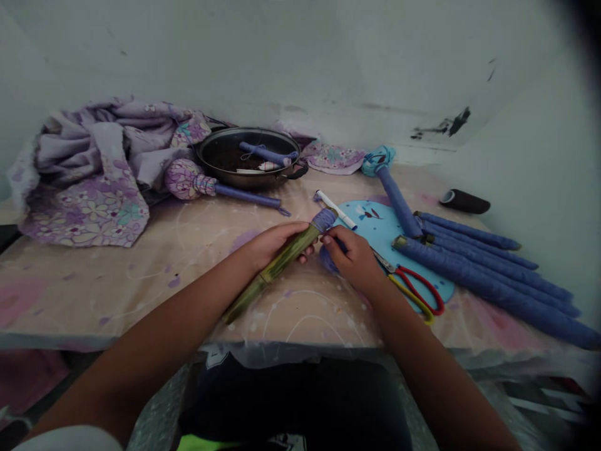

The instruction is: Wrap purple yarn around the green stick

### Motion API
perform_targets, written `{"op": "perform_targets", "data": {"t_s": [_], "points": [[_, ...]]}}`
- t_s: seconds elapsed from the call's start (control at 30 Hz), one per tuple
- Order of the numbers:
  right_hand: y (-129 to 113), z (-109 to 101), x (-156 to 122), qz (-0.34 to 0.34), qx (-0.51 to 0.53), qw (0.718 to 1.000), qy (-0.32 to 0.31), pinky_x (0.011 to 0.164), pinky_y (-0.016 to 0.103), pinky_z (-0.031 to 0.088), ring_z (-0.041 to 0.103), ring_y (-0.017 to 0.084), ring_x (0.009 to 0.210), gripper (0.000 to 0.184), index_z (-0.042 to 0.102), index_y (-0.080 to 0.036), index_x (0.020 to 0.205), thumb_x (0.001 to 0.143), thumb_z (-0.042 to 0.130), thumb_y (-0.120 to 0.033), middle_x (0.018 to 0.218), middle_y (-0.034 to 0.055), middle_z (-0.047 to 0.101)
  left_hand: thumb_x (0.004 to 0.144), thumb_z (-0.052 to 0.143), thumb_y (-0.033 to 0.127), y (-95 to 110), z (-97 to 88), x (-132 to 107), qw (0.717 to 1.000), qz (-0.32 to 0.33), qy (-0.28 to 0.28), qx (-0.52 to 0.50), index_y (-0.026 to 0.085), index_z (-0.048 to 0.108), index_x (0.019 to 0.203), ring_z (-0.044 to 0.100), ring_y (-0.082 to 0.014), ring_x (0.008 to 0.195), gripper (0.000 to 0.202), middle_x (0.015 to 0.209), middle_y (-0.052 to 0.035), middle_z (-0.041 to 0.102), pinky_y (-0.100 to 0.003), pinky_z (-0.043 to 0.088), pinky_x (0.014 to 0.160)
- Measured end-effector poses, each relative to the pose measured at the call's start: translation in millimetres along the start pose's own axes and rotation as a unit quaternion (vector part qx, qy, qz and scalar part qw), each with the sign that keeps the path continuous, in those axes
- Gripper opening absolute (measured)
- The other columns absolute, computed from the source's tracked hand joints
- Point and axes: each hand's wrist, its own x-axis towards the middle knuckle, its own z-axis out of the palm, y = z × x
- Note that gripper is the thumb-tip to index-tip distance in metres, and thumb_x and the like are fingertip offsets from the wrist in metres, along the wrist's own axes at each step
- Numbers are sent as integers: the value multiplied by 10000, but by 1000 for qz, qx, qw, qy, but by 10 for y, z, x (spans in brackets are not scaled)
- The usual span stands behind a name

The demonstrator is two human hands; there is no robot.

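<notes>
Purple cord (pixel 323 219) circles the end of your bamboo stick (pixel 272 269)

You have the stick in front of you, above the near part of the worktop (pixel 117 282), slanting from lower left to its wrapped end at upper right; whether its lower end touches the surface, you cannot tell. Your left hand (pixel 277 241) has its fingers closed around the upper half, thumb along the top. Your right hand (pixel 354 254) is just beside the wrapped end, thumb and finger pinched together on the cord, with a purple bundle (pixel 327 260) partly hidden beneath.

Right of that lies a round blue mat (pixel 375 216), bearing a white marker (pixel 337 210) across its edge and scissors (pixel 398 271) with red and yellow handles, partly covered by your right hand. Blue-wrapped sticks (pixel 479 282) fan out farther right, near a dark roll (pixel 469 202). Beyond your left hand sit a floral-headed stick (pixel 184 180), a pan (pixel 239 181) and a heap of floral cloth (pixel 89 181).
</notes>
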Motion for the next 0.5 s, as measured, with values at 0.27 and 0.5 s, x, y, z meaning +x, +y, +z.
{"op": "perform_targets", "data": {"t_s": [0.27,0.5], "points": [[-15,-7,2,4,9,1000,-5,628,261,372,515,150,673,168,530,-189,792,844,385,-256,738,26,581,838,441,314,-32,22,-13,999,29,-32,19,156,472,922,480,-44,437,182,697,-10,557,-125,337,341],[-12,-10,7,15,-2,1000,-6,624,266,370,509,153,667,183,528,-179,773,843,385,-269,729,34,581,670,601,104,-51,11,15,999,20,-10,41,133,447,901,507,-46,452,280,687,5,563,-132,390,373]]}}
